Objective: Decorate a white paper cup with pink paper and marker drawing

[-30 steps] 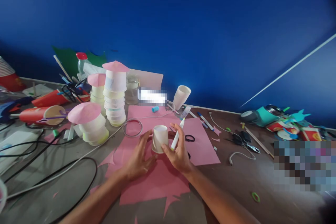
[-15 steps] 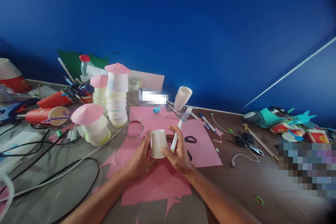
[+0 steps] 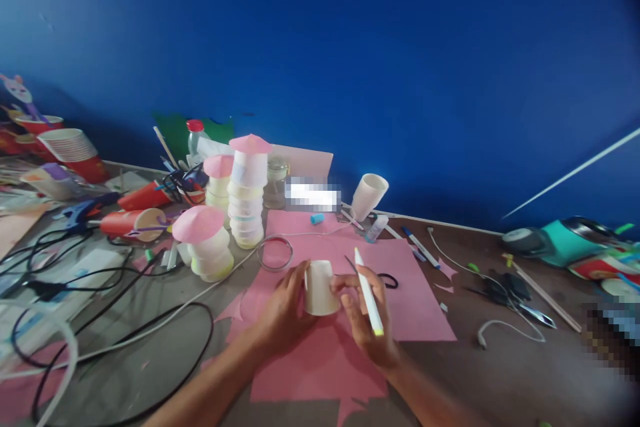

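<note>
The paper cup (image 3: pixel 320 288), inverted, sits over the pink sheet (image 3: pixel 400 293), now gripped between both hands. Left hand (image 3: pixel 283 310) fingers wrap its side; right hand (image 3: pixel 367 320) pinches it while clasping the marker (image 3: pixel 369 292), which has tilted rearward. Cup appears slightly lifted; marking looks paused.

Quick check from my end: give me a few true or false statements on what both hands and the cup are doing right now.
1. The left hand touches the white paper cup. True.
2. The cup stands mouth up. False: it is upside down, rim toward the pink paper.
3. The right hand holds a white marker. True.
4. The right hand holds scissors. False: the scissors lie on the table, apart to the right.
</note>
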The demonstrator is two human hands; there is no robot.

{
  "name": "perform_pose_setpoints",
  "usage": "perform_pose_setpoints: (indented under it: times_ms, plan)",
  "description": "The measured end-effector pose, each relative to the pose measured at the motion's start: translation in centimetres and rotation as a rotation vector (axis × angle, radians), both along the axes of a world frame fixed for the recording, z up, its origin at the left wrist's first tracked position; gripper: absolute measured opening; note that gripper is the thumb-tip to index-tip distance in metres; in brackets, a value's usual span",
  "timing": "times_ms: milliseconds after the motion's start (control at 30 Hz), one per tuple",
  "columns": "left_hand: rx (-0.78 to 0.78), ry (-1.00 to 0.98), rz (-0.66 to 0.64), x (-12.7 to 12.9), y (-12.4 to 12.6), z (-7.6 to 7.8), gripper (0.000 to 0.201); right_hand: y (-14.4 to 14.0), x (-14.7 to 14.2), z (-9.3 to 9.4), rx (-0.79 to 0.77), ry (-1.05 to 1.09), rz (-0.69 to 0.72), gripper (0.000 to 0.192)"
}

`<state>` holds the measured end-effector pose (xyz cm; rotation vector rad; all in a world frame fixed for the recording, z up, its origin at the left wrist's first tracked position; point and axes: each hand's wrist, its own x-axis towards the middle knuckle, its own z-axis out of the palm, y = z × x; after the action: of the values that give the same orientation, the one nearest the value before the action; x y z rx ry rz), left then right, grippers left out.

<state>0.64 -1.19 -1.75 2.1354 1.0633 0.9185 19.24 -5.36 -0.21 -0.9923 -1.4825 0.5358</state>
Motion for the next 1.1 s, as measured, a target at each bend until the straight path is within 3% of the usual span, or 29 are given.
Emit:
perform_pose_setpoints:
  times_ms: [300,433,700,1100]
  plan:
    - [0.034,-0.005,0.027,0.1,-0.1,0.5,0.073,-1.2,-0.5,2.1,0.138,-0.192,-0.052,0.028]
    - [0.035,0.004,0.034,0.0,-0.1,0.0,0.078,-1.0,-0.6,1.7,0.129,-0.235,-0.096,0.019]
    - [0.036,0.03,0.038,0.0,0.1,-0.5,0.082,-1.2,-0.4,1.3,0.167,-0.267,-0.075,0.023]
    - [0.085,0.089,0.005,-0.2,0.0,-0.7,0.082,-0.5,-0.1,-0.3,0.005,-0.124,-0.096,0.017]
